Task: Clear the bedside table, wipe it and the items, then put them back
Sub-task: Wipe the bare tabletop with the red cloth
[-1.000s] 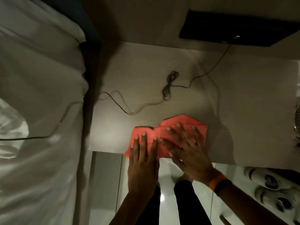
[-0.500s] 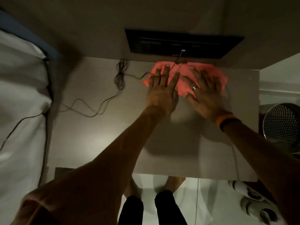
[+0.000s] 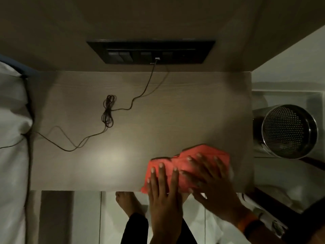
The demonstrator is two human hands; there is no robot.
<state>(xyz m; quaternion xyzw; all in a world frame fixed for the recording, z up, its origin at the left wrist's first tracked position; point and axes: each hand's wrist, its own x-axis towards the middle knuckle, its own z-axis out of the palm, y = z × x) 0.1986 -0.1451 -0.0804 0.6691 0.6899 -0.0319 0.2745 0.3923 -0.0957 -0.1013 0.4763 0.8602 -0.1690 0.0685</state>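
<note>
Pressing one red cloth (image 3: 186,166) on one bedside table (image 3: 123,120): two flat hands, left hand (image 3: 163,196), right hand (image 3: 214,184).

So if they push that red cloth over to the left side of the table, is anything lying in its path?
Yes. A black cable lies across the left half of the bedside table, with a bundled coil and a loose loop trailing off toward the bed. Both hands, left hand and right hand, press flat on the red cloth at the near right edge.
</note>
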